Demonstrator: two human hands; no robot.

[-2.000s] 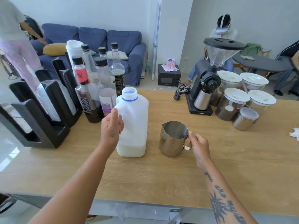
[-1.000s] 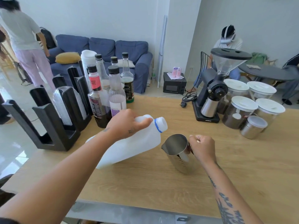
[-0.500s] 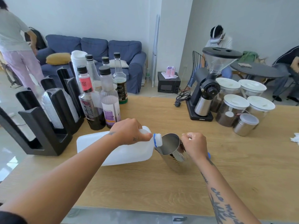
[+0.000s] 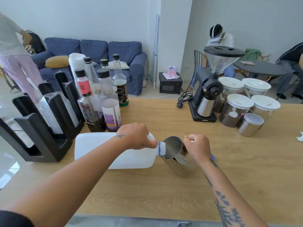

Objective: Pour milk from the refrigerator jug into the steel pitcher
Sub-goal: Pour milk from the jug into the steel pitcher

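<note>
Movement: upright on the table (image 4: 164, 190) two seconds ago, the milk jug (image 4: 114, 151) now lies almost level in the air. Its open neck has come to the rim of the steel pitcher (image 4: 178, 159), which has tipped toward it.
Left hand: the left hand (image 4: 134, 136) grips the jug from above, fingers curled round its shoulder just behind the blue-ringed neck.
Right hand: the right hand (image 4: 196, 147) is closed in a fist round the pitcher's handle, which is hidden under the fingers.
Milk jug: white plastic, held on its side above the wooden table. Whether the mouth touches the pitcher's lip cannot be told, and no stream of milk can be made out.
Steel pitcher: it leans left toward the jug, mouth open to the neck, with its lower edge at or near the tabletop.
Blue object: a small blue object (image 4: 212, 156) shows just behind the right wrist.
Left side: syrup bottles (image 4: 109, 102) stand beside a black cup holder (image 4: 49, 128).
Right side: a coffee grinder (image 4: 211, 89) stands next to lidded jars (image 4: 234, 108) and a steel canister (image 4: 250, 124).
Background: a blue sofa (image 4: 98, 51) stands against the wall.
</note>
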